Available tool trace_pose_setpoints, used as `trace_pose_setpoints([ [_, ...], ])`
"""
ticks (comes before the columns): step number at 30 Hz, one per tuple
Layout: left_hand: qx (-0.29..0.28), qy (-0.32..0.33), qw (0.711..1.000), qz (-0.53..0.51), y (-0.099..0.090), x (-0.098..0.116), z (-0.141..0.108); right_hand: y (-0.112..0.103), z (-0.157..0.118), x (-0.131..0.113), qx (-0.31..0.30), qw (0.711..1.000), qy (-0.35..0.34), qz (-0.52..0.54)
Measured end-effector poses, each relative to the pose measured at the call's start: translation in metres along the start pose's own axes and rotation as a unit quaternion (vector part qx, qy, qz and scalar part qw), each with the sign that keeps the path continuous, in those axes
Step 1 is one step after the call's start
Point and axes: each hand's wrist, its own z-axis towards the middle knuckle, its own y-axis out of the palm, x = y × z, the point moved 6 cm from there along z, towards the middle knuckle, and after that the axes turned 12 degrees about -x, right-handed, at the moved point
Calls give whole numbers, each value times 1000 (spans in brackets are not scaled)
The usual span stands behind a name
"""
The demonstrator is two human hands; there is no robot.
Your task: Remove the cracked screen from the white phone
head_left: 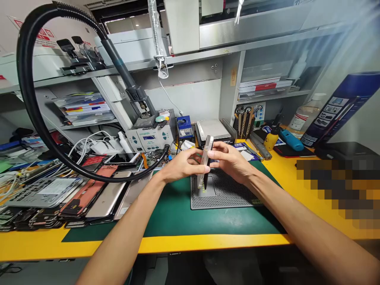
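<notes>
Upright and edge-on, a smartphone (204,160) with a silver frame is held over the work mat. My left hand (188,162) grips it from the left, thumb at its lower part. From the right, my right hand (227,158) pinches its upper edge between thumb and fingers. The phone's two faces are mostly turned out of sight. Beneath it lies a grey perforated repair pad (228,194) on a green mat (178,219).
A hot air station (152,136) with a looping black hose (22,79) stands behind to the left. Stacks of phones and tablets (103,198) fill the left side. At right are a yellow bottle (270,138), a blue tool (291,139) and a large blue spray can (341,109).
</notes>
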Motion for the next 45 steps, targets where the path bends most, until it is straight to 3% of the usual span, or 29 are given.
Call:
trace_pose_setpoints([
  [16, -35, -17, 998, -54, 2, -14, -6, 2, 0, 12, -24, 998, 57, 25],
  [45, -63, 0, 994, -91, 6, -20, -9, 8, -4, 8, -30, 996, 53, -62],
])
